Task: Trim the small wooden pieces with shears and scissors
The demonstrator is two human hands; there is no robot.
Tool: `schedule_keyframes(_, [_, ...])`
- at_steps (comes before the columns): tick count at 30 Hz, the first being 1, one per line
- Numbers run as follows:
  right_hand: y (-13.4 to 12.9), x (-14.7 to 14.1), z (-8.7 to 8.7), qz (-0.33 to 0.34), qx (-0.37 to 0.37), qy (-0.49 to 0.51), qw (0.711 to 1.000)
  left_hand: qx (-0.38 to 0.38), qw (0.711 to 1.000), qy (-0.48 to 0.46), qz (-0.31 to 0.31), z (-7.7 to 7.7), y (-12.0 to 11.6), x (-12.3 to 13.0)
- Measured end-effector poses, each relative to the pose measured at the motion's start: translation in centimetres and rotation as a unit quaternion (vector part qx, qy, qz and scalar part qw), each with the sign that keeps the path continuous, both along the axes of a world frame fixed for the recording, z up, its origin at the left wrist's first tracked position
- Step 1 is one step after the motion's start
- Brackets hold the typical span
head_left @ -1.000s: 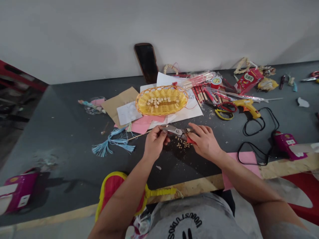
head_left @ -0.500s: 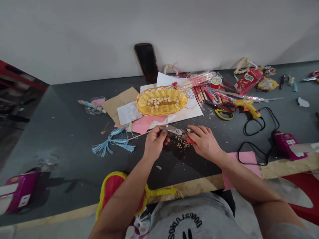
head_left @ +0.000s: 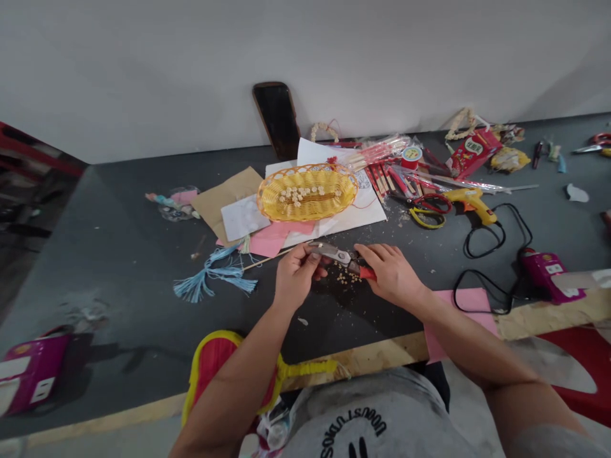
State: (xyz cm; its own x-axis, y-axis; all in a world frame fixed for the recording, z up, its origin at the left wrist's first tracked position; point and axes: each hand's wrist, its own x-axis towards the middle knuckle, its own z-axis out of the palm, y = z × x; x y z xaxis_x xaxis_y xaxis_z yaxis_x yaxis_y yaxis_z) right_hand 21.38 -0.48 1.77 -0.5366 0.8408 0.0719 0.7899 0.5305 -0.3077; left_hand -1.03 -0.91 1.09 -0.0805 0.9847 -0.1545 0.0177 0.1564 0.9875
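Note:
My right hand (head_left: 394, 273) is closed around the red handles of pruning shears (head_left: 342, 257), whose blades point left. My left hand (head_left: 294, 273) is closed with thumb and fingers pinched at the blade end. What it pinches is mostly hidden; a small pale bit shows at the blades. A thin wooden stick (head_left: 265, 261) runs from near the blue tassel (head_left: 210, 277) to behind my left fingers. Below the shears, small beige pieces (head_left: 347, 276) lie scattered on the dark table (head_left: 143, 254). Beyond my hands stands a yellow woven basket (head_left: 308, 211) with small pale flower-like pieces inside.
A phone (head_left: 277, 117) leans on the wall. Right of the basket lie scissors (head_left: 427, 217), a yellow glue gun (head_left: 472, 203) with its cord, a thread spool (head_left: 411, 156) and a red box (head_left: 474, 152). Purple boxes (head_left: 554, 275) sit at both sides. Pink paper (head_left: 461, 318) overhangs the front edge.
The view has shifted slightly. My right fingers have drawn in around the shears' handles, and the shears look more closed. My left hand has stayed nearly in place.

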Motion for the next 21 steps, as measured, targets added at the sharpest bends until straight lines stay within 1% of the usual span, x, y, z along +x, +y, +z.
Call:
schedule_keyframes(3, [-0.1, 0.2, 0.1, -0.003, -0.025, -0.009, 1.0, -0.008, 1.0, 0.001, -0.01, 0.1, -0.1, 0.2])
schedule_keyframes(6, [-0.1, 0.2, 0.2, -0.005, -0.038, -0.017, 0.999, 0.004, 1.0, -0.004, -0.017, 0.3, -0.2, 0.4])
schedule_keyframes(12, [0.0, -0.2, 0.5, -0.006, -0.009, -0.031, 0.999, 0.012, 1.0, 0.001, -0.013, 0.5, 0.1, -0.1])
schedule_keyframes(16, [0.0, 0.0, 0.6, 0.005, -0.01, -0.022, 1.0, -0.001, 0.997, -0.067, -0.045, 0.6, 0.4, -0.5])
schedule_keyframes(21, [0.1, 0.4, 0.8, 0.023, -0.023, -0.011, 0.999, -0.081, 0.978, -0.179, -0.076, 1.4, 0.5, -0.6])
